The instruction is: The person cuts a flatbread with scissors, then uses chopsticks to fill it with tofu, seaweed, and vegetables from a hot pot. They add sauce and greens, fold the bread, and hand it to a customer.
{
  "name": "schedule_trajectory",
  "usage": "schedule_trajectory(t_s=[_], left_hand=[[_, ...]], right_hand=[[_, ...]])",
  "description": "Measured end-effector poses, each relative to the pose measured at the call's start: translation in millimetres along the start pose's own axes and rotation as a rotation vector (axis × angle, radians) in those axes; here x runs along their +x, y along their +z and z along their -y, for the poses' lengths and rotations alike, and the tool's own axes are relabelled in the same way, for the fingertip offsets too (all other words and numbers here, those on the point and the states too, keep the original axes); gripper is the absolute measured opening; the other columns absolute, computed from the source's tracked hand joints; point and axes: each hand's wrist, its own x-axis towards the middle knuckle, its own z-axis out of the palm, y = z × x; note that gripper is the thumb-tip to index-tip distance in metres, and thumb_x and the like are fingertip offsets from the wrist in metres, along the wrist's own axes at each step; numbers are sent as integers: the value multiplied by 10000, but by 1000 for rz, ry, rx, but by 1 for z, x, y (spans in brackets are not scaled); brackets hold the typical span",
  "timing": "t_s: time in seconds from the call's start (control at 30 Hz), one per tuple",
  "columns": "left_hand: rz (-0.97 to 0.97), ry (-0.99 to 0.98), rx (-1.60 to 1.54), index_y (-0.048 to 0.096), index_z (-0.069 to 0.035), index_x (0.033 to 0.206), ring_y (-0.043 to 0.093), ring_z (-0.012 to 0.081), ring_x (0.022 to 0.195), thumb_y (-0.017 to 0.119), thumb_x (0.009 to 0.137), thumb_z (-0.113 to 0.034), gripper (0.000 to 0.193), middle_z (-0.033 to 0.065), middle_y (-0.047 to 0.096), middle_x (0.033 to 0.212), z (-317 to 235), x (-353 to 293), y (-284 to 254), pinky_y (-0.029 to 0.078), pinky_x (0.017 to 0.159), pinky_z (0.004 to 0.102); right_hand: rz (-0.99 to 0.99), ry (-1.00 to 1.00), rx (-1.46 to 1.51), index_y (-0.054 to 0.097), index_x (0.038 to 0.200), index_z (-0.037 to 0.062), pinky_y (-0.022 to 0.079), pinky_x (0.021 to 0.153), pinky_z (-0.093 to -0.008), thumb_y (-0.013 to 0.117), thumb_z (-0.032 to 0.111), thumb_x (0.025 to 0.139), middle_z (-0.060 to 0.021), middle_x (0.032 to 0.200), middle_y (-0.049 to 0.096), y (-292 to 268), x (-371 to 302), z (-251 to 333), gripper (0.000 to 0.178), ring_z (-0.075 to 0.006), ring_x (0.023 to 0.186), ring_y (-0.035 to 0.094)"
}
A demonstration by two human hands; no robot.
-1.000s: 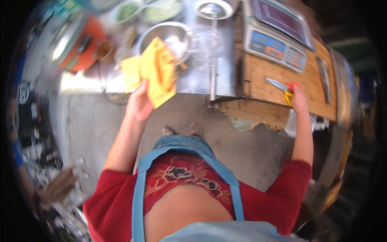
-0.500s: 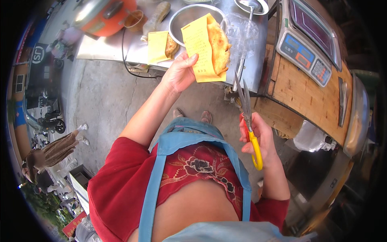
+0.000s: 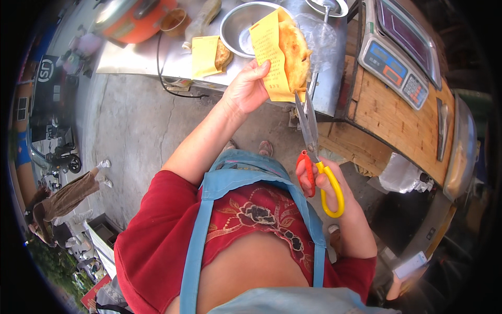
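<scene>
My left hand (image 3: pixel 248 86) grips a yellow paper sleeve (image 3: pixel 265 57) with a browned flatbread (image 3: pixel 294 52) sticking out of its right side, held over the table's front edge. In my right hand (image 3: pixel 330 180) are scissors (image 3: pixel 309 131) with one red and one yellow handle loop. Their blades stand apart and point up, with the tips at the bread's lower end; whether they touch it I cannot tell. A second filled paper sleeve (image 3: pixel 205 55), its bread (image 3: pixel 223 55) showing, lies on the table just left of my left hand.
A steel bowl (image 3: pixel 235 32) stands behind the held bread, with a clear plastic bag (image 3: pixel 321 44) beside it. At right are a scale (image 3: pixel 395 73) and a knife (image 3: pixel 443 131) on a wooden board (image 3: pixel 389 120). Another person's hand (image 3: pixel 396 289) holds a phone (image 3: pixel 410 266) at lower right.
The scissors have moved up and left to the bread's lower end, and their blades and handles have spread. My left hand has shifted right with the bread. A phone has come into view.
</scene>
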Motion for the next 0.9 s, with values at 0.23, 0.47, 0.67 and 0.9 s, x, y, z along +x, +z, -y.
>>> schedule_trajectory(t_s=[0.23, 0.47, 0.67, 0.9], left_hand=[[32, 72, -12, 403, -26, 1290, 498, 242, 1168, 639, 823, -167, 542, 102, 508, 1272, 1, 1, 4, 370, 1019, 413], [-58, 60, 39, 396, -62, 1295, 506, 262, 1136, 733, 729, -157, 666, 90, 527, 1230, -3, 2, 2, 395, 985, 417], [-62, 69, 133, 447, -44, 1254, 520, 249, 1117, 747, 716, -165, 627, 94, 548, 1204, -7, 1, -3, 405, 969, 414], [-42, 65, 153, 449, -55, 1252, 529, 255, 1086, 748, 720, -216, 631, 89, 552, 1187, -10, 2, -1, 414, 947, 418]], right_hand=[[-25, -21, 7, 507, 926, 31, 339, 502, -200, 511, 732, 731, 21, 621, 422, 5, 3, -1, 727, -71, 548, 415], [-25, -8, -20, 510, 944, 35, 334, 503, -206, 534, 724, 724, 17, 630, 431, -3, 13, 0, 723, -72, 548, 411], [-23, -76, -34, 507, 944, 33, 330, 503, -211, 554, 706, 725, 9, 640, 426, -6, 24, -1, 709, -73, 553, 409], [-90, -200, -90, 500, 881, 29, 312, 470, -202, 557, 681, 743, 13, 617, 418, 3, 42, -2, 669, -65, 516, 397]])
